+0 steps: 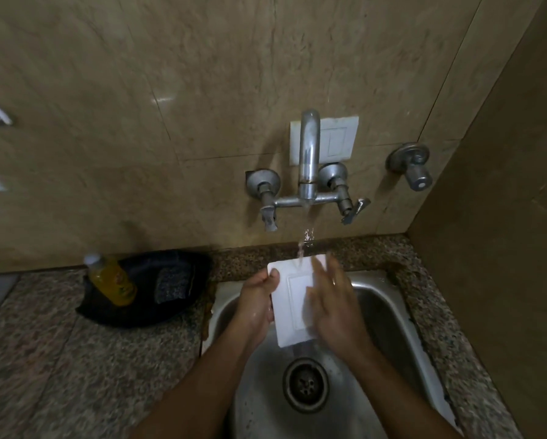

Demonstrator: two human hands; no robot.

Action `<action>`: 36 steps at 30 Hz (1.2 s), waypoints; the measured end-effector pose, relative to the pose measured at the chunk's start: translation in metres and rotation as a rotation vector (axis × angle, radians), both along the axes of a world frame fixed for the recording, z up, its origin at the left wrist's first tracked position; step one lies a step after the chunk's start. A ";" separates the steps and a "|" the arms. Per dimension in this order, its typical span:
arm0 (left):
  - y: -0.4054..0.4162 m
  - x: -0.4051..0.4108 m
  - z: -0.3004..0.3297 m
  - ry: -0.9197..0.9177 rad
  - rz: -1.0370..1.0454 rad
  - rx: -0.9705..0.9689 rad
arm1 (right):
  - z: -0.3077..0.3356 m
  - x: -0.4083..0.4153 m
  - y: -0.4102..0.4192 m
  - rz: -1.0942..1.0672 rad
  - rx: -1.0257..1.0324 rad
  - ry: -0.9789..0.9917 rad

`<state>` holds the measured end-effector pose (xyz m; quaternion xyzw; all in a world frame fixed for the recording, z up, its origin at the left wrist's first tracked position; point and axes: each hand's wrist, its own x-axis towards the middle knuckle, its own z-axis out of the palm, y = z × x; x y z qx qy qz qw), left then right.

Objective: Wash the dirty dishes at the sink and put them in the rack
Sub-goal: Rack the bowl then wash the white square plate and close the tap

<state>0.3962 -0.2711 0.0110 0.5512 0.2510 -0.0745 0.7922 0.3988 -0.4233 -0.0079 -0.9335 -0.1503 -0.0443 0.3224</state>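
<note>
A white rectangular plate (pixel 292 296) is held above the steel sink (pixel 389 315), under the stream of water from the wall tap (pixel 308 153). My left hand (pixel 257 299) grips the plate's left edge, thumb on top and fingers curled beneath. My right hand (pixel 334 299) lies flat on the plate's right side with straight fingers, a ring on one finger. Water runs off the plate's lower edge toward the drain (pixel 305 383).
A black tray (pixel 170 312) on the granite counter (pixel 59 359) left of the sink holds a yellow soap bottle (pixel 112 282) and a scrub pad (pixel 170 285). A second tap valve (pixel 413 167) sticks out at the right. A side wall stands close on the right.
</note>
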 end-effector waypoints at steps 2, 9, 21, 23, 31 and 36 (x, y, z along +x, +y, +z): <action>-0.006 -0.001 -0.002 -0.020 -0.007 0.037 | 0.003 -0.008 0.010 0.180 -0.189 -0.129; -0.008 -0.004 -0.006 -0.033 0.000 0.137 | -0.002 -0.011 0.014 0.247 -0.149 -0.073; -0.017 0.003 0.006 -0.038 -0.098 0.185 | 0.008 0.000 0.007 0.161 -0.045 -0.040; -0.020 0.003 0.008 -0.053 -0.095 0.164 | 0.012 -0.005 0.012 0.259 -0.042 -0.045; -0.016 0.000 0.008 -0.022 -0.036 0.092 | 0.012 -0.008 0.011 0.296 -0.076 -0.035; -0.011 0.001 0.007 -0.024 -0.009 0.107 | 0.016 -0.002 0.009 0.193 -0.044 -0.012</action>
